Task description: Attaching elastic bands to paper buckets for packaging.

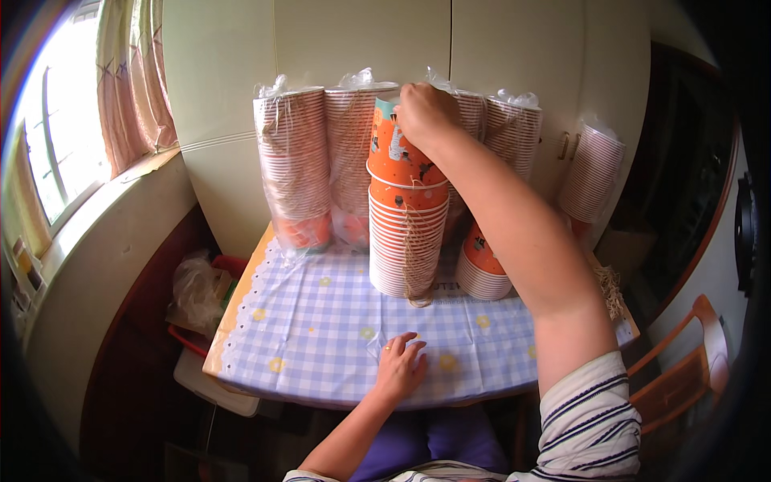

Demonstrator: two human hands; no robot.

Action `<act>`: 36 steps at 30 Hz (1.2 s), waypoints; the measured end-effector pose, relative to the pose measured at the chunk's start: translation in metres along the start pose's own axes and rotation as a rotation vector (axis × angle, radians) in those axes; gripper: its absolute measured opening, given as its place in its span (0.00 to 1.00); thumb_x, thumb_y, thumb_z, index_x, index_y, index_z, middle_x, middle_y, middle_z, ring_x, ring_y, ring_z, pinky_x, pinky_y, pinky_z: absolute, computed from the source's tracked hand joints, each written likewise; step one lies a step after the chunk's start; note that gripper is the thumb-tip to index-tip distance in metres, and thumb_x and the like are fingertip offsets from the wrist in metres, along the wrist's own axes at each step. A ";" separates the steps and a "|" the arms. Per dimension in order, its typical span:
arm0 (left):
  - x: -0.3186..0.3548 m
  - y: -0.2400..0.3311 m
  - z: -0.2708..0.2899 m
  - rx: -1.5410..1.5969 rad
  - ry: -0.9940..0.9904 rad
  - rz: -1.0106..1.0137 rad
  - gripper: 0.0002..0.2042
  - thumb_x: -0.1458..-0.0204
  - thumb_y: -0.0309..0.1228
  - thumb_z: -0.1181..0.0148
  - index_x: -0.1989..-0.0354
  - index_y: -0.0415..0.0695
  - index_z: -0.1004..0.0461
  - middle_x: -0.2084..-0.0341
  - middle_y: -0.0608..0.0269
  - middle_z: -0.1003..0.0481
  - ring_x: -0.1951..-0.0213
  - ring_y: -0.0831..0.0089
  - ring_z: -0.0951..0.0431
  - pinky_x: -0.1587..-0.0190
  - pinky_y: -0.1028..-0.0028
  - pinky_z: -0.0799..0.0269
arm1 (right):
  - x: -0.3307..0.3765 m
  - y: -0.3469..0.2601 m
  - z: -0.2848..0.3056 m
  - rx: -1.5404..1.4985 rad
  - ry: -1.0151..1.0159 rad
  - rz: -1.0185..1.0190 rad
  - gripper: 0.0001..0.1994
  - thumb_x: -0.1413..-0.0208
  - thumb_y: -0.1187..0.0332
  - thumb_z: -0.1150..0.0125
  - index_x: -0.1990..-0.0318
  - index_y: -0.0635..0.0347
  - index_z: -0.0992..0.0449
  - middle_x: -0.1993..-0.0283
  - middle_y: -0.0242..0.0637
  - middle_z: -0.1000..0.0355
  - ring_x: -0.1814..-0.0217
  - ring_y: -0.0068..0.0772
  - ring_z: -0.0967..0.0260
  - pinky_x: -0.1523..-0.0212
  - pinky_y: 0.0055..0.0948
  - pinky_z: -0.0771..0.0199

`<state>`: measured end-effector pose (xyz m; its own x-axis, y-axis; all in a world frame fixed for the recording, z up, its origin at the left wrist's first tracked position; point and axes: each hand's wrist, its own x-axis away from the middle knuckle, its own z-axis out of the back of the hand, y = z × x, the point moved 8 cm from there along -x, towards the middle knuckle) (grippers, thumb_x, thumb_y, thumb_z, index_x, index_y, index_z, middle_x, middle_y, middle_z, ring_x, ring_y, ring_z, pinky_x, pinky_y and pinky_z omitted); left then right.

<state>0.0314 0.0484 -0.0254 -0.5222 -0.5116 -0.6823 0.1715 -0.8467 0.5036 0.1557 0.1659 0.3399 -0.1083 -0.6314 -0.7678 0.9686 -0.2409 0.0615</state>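
My right hand [427, 116] reaches up to the top of a tall stack of upside-down paper cups [408, 257]. Its fingers are closed on the topmost orange paper cup [389, 153], which has a printed pattern and sits higher than the nested rims below; the fingertips are partly hidden. Strands of beige twine [418, 249] hang down the stack's front to the tablecloth. My left hand [400, 368] lies near the table's front edge with fingers apart, holding nothing. To the right stands a shorter stack of orange cups [484, 277], partly behind my right forearm.
Tall plastic-wrapped cup stacks [291, 161] line the table's back, with another stack [590, 177] at the far right. A blue checked tablecloth [321, 321] covers the table. More twine [610, 293] lies at the right edge. A wooden chair [683, 369] stands right; a plastic bag [201, 293] sits left.
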 end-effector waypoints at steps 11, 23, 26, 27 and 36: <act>0.000 0.000 -0.001 0.007 0.001 0.001 0.13 0.59 0.26 0.40 0.61 0.44 0.27 0.56 0.54 0.30 0.56 0.55 0.30 0.55 0.62 0.33 | 0.006 0.007 -0.025 -0.035 -0.067 -0.073 0.12 0.49 0.62 0.41 0.68 0.65 0.25 0.67 0.50 0.26 0.62 0.51 0.26 0.61 0.43 0.26; 0.000 0.000 -0.003 -0.003 -0.015 0.005 0.14 0.59 0.25 0.41 0.61 0.43 0.27 0.56 0.54 0.31 0.55 0.55 0.31 0.54 0.62 0.34 | 0.010 -0.005 -0.034 0.022 -0.120 -0.038 0.07 0.53 0.73 0.46 0.70 0.61 0.22 0.66 0.45 0.24 0.63 0.43 0.24 0.64 0.36 0.23; 0.000 0.000 -0.003 -0.004 -0.015 -0.001 0.13 0.59 0.25 0.41 0.61 0.43 0.27 0.56 0.54 0.31 0.55 0.55 0.31 0.54 0.62 0.34 | 0.012 -0.007 -0.032 0.022 -0.100 -0.026 0.06 0.53 0.73 0.46 0.70 0.61 0.22 0.66 0.45 0.24 0.63 0.43 0.24 0.65 0.36 0.23; 0.000 0.000 -0.003 -0.003 -0.013 -0.005 0.13 0.59 0.25 0.41 0.61 0.43 0.27 0.56 0.54 0.31 0.55 0.55 0.31 0.54 0.63 0.34 | 0.012 -0.008 -0.031 0.021 -0.100 -0.026 0.06 0.53 0.73 0.46 0.70 0.61 0.22 0.66 0.45 0.24 0.63 0.43 0.24 0.65 0.36 0.23; 0.000 0.000 -0.003 -0.004 -0.015 -0.013 0.13 0.59 0.25 0.41 0.61 0.42 0.27 0.56 0.54 0.31 0.55 0.55 0.31 0.54 0.62 0.34 | 0.014 -0.006 -0.038 0.043 -0.077 -0.047 0.06 0.52 0.72 0.46 0.69 0.59 0.22 0.68 0.43 0.24 0.63 0.42 0.24 0.65 0.36 0.23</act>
<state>0.0339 0.0480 -0.0264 -0.5370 -0.4983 -0.6807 0.1682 -0.8539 0.4925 0.1567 0.1865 0.3048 -0.1715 -0.6731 -0.7194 0.9517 -0.3020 0.0556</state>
